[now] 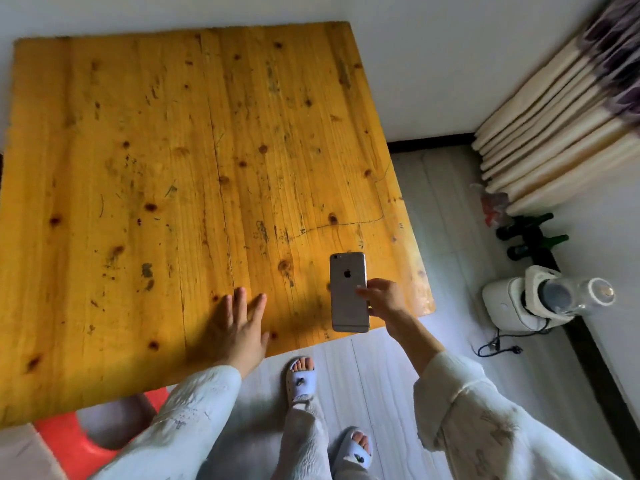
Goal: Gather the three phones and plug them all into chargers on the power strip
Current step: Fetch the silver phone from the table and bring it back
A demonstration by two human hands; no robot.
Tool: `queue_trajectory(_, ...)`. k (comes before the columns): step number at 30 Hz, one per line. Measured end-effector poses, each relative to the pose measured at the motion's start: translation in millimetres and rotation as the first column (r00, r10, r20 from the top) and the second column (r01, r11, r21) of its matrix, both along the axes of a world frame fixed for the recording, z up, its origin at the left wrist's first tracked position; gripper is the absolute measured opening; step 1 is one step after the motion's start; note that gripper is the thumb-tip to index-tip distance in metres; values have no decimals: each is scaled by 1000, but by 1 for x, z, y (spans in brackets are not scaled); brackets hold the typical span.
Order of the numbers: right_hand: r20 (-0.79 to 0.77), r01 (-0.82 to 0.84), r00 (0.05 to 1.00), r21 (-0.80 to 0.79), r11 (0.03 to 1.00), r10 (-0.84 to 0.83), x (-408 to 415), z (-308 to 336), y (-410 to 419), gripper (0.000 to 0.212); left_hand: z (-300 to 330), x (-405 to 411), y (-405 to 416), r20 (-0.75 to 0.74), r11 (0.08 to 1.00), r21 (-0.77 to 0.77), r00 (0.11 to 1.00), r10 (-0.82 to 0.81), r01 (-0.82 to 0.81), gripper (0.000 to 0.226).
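A grey phone [348, 292] with its back facing up is over the near right corner of the yellow wooden table [180, 174]. My right hand [384, 297] grips it by its right edge, fingers wrapped onto the back. My left hand [239, 327] rests flat on the tabletop near the front edge, fingers spread, holding nothing. No other phones, chargers or power strip are in view.
A red plastic stool [86, 434] stands under the table's near left edge. On the floor at right sit a white appliance [533, 299] with a loose black cord [498, 344], dark green bottles [530, 233] and curtains [568, 126]. My slippered feet [301, 375] are on the pale floor.
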State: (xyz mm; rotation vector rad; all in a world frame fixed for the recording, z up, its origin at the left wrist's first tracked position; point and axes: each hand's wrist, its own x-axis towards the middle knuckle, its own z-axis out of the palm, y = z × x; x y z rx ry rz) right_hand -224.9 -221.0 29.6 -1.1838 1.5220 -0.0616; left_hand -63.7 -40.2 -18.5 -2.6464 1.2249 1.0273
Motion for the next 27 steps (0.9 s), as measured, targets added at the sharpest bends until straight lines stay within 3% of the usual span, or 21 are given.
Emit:
queue_trajectory(2,106,105,988,36,994,-108,-25,23,3,17,20,-6,-17,28,998,5,998,-64,64,61)
queue_trajectory(5,247,157,956,24,987,-158,-78,63,5,7,58,-40,-62,-10,953,-217,976,-216,209,55)
queue_trajectory(9,313,334,903,-80,939,-295,-175,115,23,15,116,-125,-119,-28,802,-482,908,-417,353,47)
queue_trajectory(14,374,584,788,-200,787,-489,-327,164,89,12,168,-271,-128,-37,607,-598,739,-673,523,41)
queue_trajectory(19,424,787,618,-331,522,-662,-491,209,204,10,211,-441,-90,-102,455,-696,551,-828,555,33)
queue_trajectory(22,430,850,494,-421,315,-756,-588,239,287,5,233,-555,-55,-117,321,-733,354,-928,599,31)
queue_trajectory(27,471,874,191,-482,-70,-861,-702,271,431,11,263,-739,21,-115,76,-779,-24,-993,622,30)
